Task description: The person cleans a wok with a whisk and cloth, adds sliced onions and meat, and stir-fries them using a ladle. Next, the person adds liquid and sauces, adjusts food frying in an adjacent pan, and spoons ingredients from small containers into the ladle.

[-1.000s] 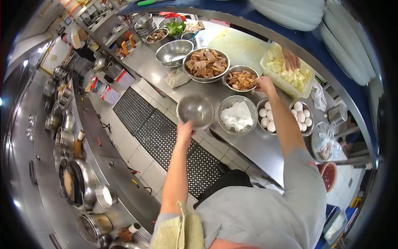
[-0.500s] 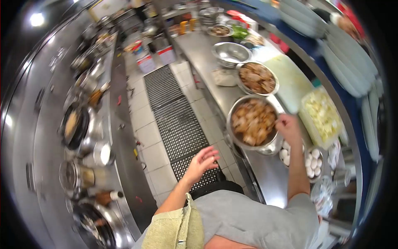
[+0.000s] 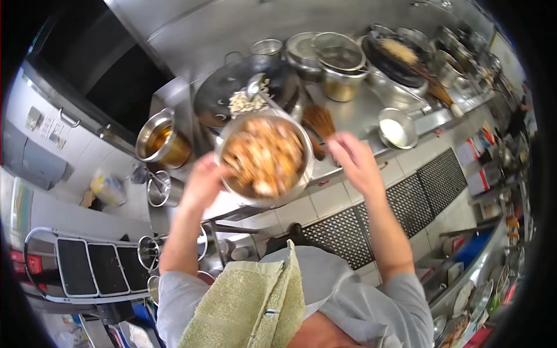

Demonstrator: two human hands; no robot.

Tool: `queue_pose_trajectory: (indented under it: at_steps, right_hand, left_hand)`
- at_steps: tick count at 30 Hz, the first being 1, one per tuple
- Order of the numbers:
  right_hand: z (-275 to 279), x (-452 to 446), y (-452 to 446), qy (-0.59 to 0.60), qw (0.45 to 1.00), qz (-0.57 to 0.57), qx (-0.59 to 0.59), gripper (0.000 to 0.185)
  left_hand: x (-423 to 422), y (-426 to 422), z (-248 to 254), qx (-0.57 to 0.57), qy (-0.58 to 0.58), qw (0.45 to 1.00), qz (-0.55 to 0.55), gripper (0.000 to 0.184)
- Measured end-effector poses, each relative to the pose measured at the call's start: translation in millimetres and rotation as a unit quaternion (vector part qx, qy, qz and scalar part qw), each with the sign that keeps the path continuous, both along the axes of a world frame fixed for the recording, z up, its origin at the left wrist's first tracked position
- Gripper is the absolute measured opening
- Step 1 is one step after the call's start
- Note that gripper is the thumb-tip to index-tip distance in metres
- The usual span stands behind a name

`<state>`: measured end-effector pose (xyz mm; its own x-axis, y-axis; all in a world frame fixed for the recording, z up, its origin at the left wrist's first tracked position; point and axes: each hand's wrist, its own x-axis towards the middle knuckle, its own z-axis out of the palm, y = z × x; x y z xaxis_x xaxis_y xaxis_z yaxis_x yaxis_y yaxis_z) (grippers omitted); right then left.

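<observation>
A steel bowl (image 3: 307,169) of brown-orange meat pieces (image 3: 264,153) is held up in front of me. My left hand (image 3: 204,178) grips its left rim. To the right of the bowl, my right hand (image 3: 355,161) is raised with fingers stretched out, apart from the rim and close to a bamboo wok brush (image 3: 319,120). Just beyond the bowl sits a dark wok (image 3: 212,95) with pale chopped pieces (image 3: 246,103) in it. A ladle (image 3: 255,85) rests in the wok, its handle running toward the bowl and partly hidden behind it.
A pot of amber liquid (image 3: 165,142) stands left of the wok. On the right are a strainer over a pot (image 3: 342,87), a second wok (image 3: 380,64) and a container of white contents (image 3: 397,129). Black mats (image 3: 342,235) cover part of the floor.
My view has swung from the prep counter to the stove. The meat bowl has left the counter; my left hand now holds it, while my right hand has let go of its rim.
</observation>
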<state>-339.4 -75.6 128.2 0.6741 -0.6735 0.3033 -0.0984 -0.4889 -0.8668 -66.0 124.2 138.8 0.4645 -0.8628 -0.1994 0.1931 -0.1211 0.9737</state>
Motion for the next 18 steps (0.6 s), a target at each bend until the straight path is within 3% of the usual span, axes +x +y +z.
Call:
queue_pose_trajectory:
  at_steps: [1,3,4,5,6,7,8,10,12,13,15,16,18]
  right_hand:
    - [10.4,40.3,-17.0,0.028,0.991,0.004,-0.131,0.030]
    - [-21.7,108.8,-47.5,0.161,0.939,-0.011,-0.302,0.048]
    - [-26.1,126.6,-51.8,0.350,0.902,0.029,-0.249,0.055]
    - [-63.8,135.2,-64.1,0.363,0.902,0.048,-0.230,0.058]
    - [-74.5,135.4,-64.5,0.347,0.922,0.046,-0.165,0.056]
    - [-84.0,131.4,-60.2,0.329,0.938,0.046,-0.098,0.054]
    - [-89.0,121.0,-54.3,0.312,0.948,0.040,-0.052,0.060]
    - [-82.7,101.6,-27.9,0.296,0.955,0.032,-0.002,0.067]
    - [-64.3,85.1,-3.1,0.255,0.937,-0.002,0.237,0.067]
    - [-91.2,80.7,-3.4,0.255,0.936,-0.010,0.242,0.067]
    - [-164.5,69.8,-5.1,0.109,0.989,-0.069,0.078,0.067]
    - [-114.1,67.0,-0.1,0.150,0.959,-0.071,0.229,0.063]
    - [-119.8,65.5,-4.0,0.137,0.961,-0.070,0.230,0.063]
  left_hand:
    - [19.0,-8.7,30.6,-0.032,-0.036,0.998,0.046,0.021]
    - [63.6,-37.1,72.3,-0.038,-0.114,0.989,0.088,0.022]
    - [113.0,-54.4,63.7,-0.024,-0.237,0.969,0.073,0.020]
    - [134.9,-75.2,64.0,-0.019,-0.302,0.951,0.064,0.017]
    - [174.9,-103.1,43.8,0.039,-0.424,0.901,0.077,0.013]
    - [181.4,-130.7,33.8,0.073,-0.589,0.798,0.103,0.012]
    - [198.4,-161.9,6.5,-0.019,-0.753,0.648,0.112,0.015]
    - [225.8,-217.1,-51.5,0.128,-0.806,0.575,0.062,0.019]
    - [228.5,-241.3,-70.1,0.128,-0.828,0.546,0.023,0.018]
    - [229.7,-252.1,-69.0,0.153,-0.827,0.541,-0.002,0.019]
    - [238.8,-261.7,-48.0,0.169,-0.850,0.498,0.001,0.018]
    - [248.3,-260.2,-38.1,0.112,-0.878,0.463,0.040,0.020]
    - [234.6,-254.8,9.4,0.083,-0.876,0.471,0.063,0.021]
